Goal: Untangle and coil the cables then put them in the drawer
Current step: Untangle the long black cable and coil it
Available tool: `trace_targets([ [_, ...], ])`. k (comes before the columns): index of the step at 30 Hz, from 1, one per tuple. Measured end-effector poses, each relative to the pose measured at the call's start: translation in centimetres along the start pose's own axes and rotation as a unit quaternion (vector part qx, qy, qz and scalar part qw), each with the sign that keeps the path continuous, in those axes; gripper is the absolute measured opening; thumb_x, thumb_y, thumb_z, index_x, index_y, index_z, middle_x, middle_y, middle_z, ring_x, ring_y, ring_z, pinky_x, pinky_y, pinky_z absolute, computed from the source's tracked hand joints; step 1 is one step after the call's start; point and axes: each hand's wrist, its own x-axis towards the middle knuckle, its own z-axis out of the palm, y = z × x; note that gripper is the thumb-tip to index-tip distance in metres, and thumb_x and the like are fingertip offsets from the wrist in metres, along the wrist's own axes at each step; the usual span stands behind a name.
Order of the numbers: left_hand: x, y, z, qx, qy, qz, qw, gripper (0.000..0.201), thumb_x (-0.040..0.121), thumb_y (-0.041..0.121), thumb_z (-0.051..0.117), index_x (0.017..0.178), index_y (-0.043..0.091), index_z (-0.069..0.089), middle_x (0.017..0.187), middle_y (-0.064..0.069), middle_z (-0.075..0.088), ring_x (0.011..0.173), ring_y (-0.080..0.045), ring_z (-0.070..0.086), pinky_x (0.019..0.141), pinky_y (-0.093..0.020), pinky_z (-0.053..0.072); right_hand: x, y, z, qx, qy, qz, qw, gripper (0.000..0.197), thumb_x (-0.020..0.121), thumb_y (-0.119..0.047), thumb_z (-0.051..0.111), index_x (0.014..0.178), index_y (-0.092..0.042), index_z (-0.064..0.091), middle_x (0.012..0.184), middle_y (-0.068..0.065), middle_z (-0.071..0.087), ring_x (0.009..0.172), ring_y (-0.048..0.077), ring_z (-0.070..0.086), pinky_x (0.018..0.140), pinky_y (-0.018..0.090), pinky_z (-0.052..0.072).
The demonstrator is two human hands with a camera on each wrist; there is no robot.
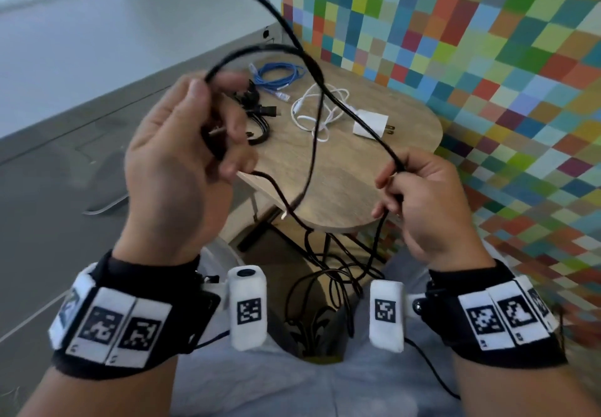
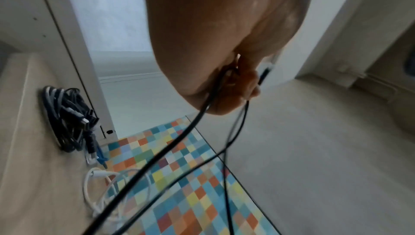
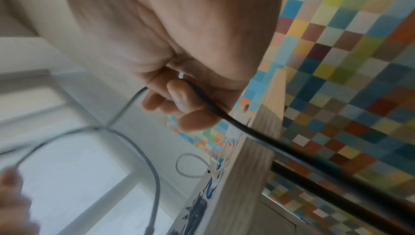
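A long black cable (image 1: 294, 39) runs between both hands above the small wooden table (image 1: 351, 189). My left hand (image 1: 208, 124) grips a loop of it in curled fingers. My right hand (image 1: 395, 182) pinches the same cable lower down; in the right wrist view the cable (image 3: 224, 116) passes under the thumb. Its slack hangs tangled below the table edge (image 1: 338, 273). On the table lie a coiled black cable (image 1: 257, 117), a coiled blue cable (image 1: 276, 75) and a white cable (image 1: 315, 107) with a white charger (image 1: 370, 124). No drawer is in view.
A wall of coloured squares (image 1: 471, 42) stands right behind the table. A grey floor and a white panel (image 1: 97, 42) lie to the left. The table's black metal legs (image 1: 260, 228) show under its top. My lap in grey fabric (image 1: 292, 384) fills the foreground.
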Motion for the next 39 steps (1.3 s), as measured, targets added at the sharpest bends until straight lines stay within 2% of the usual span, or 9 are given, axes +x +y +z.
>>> trace_targets([
  [10, -0.3, -0.2, 0.3, 0.125, -0.014, -0.036, 0.991, 0.030, 0.096, 0.012, 0.042, 0.099, 0.008, 0.071, 0.058, -0.004, 0.039, 0.048, -0.017, 0.022, 0.051, -0.038, 0.012, -0.2, -0.4, 0.6, 0.071, -0.026, -0.044, 0.996, 0.015, 0.097, -0.027, 0.065, 0.098, -0.014, 0.073, 0.055, -0.002, 0.035, 0.047, 0.014, 0.029, 0.043, 0.028, 0.038],
  [13, -0.4, -0.5, 0.4, 0.150, -0.039, -0.042, 0.987, 0.034, 0.094, 0.010, 0.044, 0.095, 0.014, 0.078, 0.059, -0.005, 0.044, 0.050, -0.017, 0.033, 0.051, -0.031, 0.026, 0.0, -0.4, 0.6, 0.054, 0.000, -0.061, 0.997, 0.015, 0.101, -0.016, 0.060, 0.109, -0.015, 0.072, 0.060, -0.002, 0.045, 0.046, 0.012, 0.033, 0.044, 0.026, 0.040],
  [17, -0.5, -1.0, 0.7, 0.162, -0.088, -0.031, 0.982, 0.031, 0.100, 0.013, 0.049, 0.103, 0.020, 0.079, 0.065, -0.008, 0.047, 0.063, -0.023, 0.041, 0.060, -0.025, 0.038, 0.2, -0.3, 0.5, 0.033, 0.005, -0.067, 0.997, 0.052, 0.102, 0.009, 0.043, 0.137, -0.028, 0.056, 0.087, 0.008, 0.063, 0.046, 0.015, 0.032, 0.046, 0.029, 0.045],
  [23, -0.8, -0.3, 1.7, 0.065, -0.051, 0.043, 0.996, 0.024, 0.106, 0.015, 0.040, 0.116, 0.009, 0.061, 0.070, 0.009, 0.048, 0.053, -0.010, 0.030, 0.050, -0.032, 0.023, 0.0, 0.0, 0.8, -0.029, -0.014, -0.065, 0.997, 0.030, 0.103, -0.010, 0.059, 0.126, -0.028, 0.066, 0.061, -0.005, 0.044, 0.048, 0.011, 0.040, 0.051, 0.034, 0.045],
  [27, -0.3, 0.5, 1.4, 0.085, 0.064, 0.086, 0.991, 0.026, 0.110, 0.017, 0.035, 0.108, 0.016, 0.061, 0.065, -0.004, 0.025, 0.049, -0.012, 0.018, 0.045, -0.028, 0.016, 0.0, -0.2, 0.8, -0.027, 0.012, -0.054, 0.998, 0.017, 0.103, -0.013, 0.062, 0.112, -0.020, 0.075, 0.056, -0.001, 0.047, 0.051, 0.014, 0.043, 0.051, 0.032, 0.048],
  [32, -0.5, 0.1, 1.4, 0.174, -0.003, 0.054, 0.983, 0.026, 0.106, 0.010, 0.045, 0.107, 0.013, 0.070, 0.058, 0.016, 0.040, 0.048, -0.005, 0.027, 0.044, -0.019, 0.024, -0.3, -0.1, 1.4, -0.071, -0.006, -0.063, 0.995, 0.043, 0.100, -0.016, 0.069, 0.139, -0.033, 0.062, 0.109, 0.004, 0.067, 0.056, 0.010, 0.055, 0.053, 0.037, 0.053],
  [36, -1.1, -0.7, 1.9, 0.291, -0.113, 0.020, 0.950, 0.021, 0.102, 0.009, 0.054, 0.109, 0.014, 0.074, 0.058, 0.022, 0.056, 0.050, 0.004, 0.045, 0.053, -0.008, 0.034, -0.7, -0.4, 1.7, -0.095, -0.044, -0.087, 0.991, 0.077, 0.095, -0.031, 0.075, 0.153, -0.056, 0.032, 0.142, -0.007, 0.057, 0.092, 0.012, 0.066, 0.054, 0.036, 0.055],
  [38, -1.3, -0.7, 2.2, 0.342, -0.172, -0.017, 0.924, 0.022, 0.101, 0.014, 0.059, 0.110, 0.021, 0.078, 0.065, 0.015, 0.066, 0.056, -0.004, 0.054, 0.062, -0.015, 0.049, -0.8, -0.6, 1.8, -0.089, -0.061, -0.112, 0.988, 0.082, 0.095, -0.032, 0.074, 0.156, -0.056, 0.024, 0.159, -0.003, 0.045, 0.123, 0.006, 0.062, 0.059, 0.038, 0.058],
  [39, -1.3, -0.7, 2.3, 0.354, -0.194, -0.037, 0.914, 0.023, 0.101, 0.017, 0.060, 0.111, 0.026, 0.079, 0.073, 0.008, 0.072, 0.062, -0.014, 0.061, 0.075, -0.037, 0.059, -0.9, -0.6, 1.8, -0.083, -0.064, -0.126, 0.987, 0.075, 0.098, -0.028, 0.072, 0.154, -0.053, 0.028, 0.159, -0.002, 0.045, 0.125, 0.006, 0.062, 0.064, 0.042, 0.060],
])
